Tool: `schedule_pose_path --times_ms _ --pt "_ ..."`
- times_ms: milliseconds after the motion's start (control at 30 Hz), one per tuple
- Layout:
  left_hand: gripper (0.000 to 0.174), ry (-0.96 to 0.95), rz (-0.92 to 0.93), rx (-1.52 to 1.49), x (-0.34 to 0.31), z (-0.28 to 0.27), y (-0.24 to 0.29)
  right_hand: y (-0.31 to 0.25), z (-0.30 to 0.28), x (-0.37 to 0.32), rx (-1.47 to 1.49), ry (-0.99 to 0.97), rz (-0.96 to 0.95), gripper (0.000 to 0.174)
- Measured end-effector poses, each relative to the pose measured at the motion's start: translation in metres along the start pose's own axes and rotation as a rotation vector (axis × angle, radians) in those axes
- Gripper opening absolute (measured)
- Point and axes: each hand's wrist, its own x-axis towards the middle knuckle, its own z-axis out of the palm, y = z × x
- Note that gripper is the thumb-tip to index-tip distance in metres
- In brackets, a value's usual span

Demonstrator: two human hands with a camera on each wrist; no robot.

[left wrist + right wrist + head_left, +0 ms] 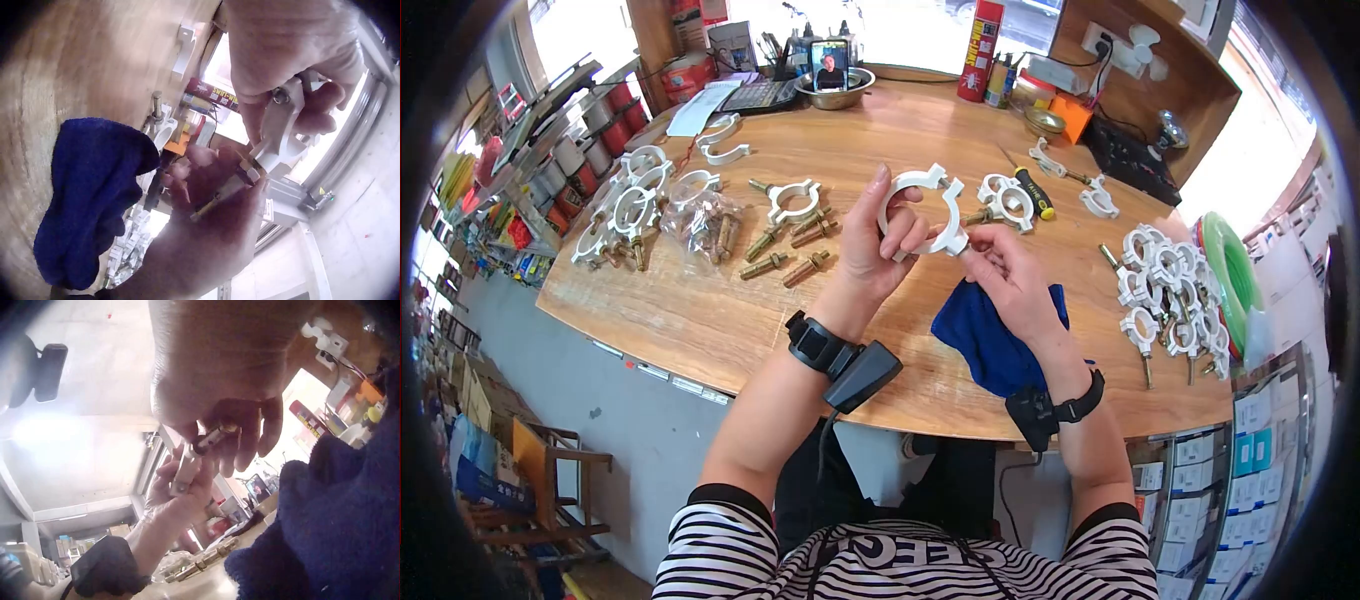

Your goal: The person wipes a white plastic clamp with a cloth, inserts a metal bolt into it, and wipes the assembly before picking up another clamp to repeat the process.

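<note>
My left hand (872, 245) holds a white pipe clamp (953, 207) up over the table, its fingers curled through the ring. At the clamp's lower right, my right hand (1017, 288) pinches the brass-coloured anchor bolt (217, 197) fitted to it. A nut (249, 171) sits on the bolt, close against the clamp. Below the right hand, a crumpled dark blue cloth (978, 335) lies on the table. Left of the hands are another white clamp (793, 203) and several loose anchor bolts (807, 269).
Piles of white clamps lie at the right (1170, 285) and left (635, 210), beside a plastic bag (695, 235) of bolts. A screwdriver (1035, 195) rests near more clamps. Behind stand a phone (830, 66) in a metal bowl (840, 98) and a red spray can (980, 50). Green hose (1230, 265) coils at the right edge.
</note>
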Motion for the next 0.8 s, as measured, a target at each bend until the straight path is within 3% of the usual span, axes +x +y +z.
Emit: schedule_pose_path --times_ms 67,100,167,300,367,433,500,567,633,667,733,800 --pt "0.041 0.001 0.006 0.009 0.0 -0.001 0.0 0.001 0.005 -0.001 -0.056 0.144 -0.167 0.017" --pt "0.041 -0.009 0.003 0.001 0.0 -0.001 0.0 0.003 0.003 -0.002 -0.052 0.142 -0.162 0.017" --pt "0.041 -0.014 -0.008 -0.005 0.0 -0.001 -0.001 0.005 -0.003 -0.003 0.24 -0.063 0.068 0.018" --pt "0.041 0.006 -0.032 -0.007 -0.001 0.002 -0.005 0.005 -0.006 -0.004 0.275 -0.136 0.169 0.018" --pt "0.042 -0.018 -0.028 0.042 -0.001 0.002 -0.005 0.007 0.007 -0.005 0.198 0.084 -0.099 0.017" --pt "0.042 -0.02 -0.033 0.038 -0.001 0.003 -0.006 0.003 -0.001 -0.007 0.258 0.056 -0.012 0.017" --pt "0.042 -0.025 -0.047 0.048 -0.003 0.006 -0.007 0.006 -0.01 -0.006 0.434 -0.15 0.213 0.018" --pt "0.042 -0.004 -0.042 0.055 -0.004 0.007 -0.009 0.007 -0.004 -0.006 0.371 -0.139 0.187 0.018" --pt "0.042 -0.019 -0.032 0.068 -0.003 0.006 -0.008 0.012 0.008 -0.006 0.095 0.083 -0.108 0.024" --pt "0.042 -0.02 -0.028 0.072 -0.003 0.005 -0.008 0.01 0.007 -0.007 0.097 0.083 -0.114 0.024" --pt "0.042 -0.045 -0.039 0.071 -0.002 0.003 -0.008 0.003 0.0 -0.008 0.262 -0.066 0.111 0.02" --pt "0.042 -0.024 -0.031 0.081 -0.003 0.004 -0.009 0.004 -0.005 -0.007 0.307 -0.113 0.166 0.019"
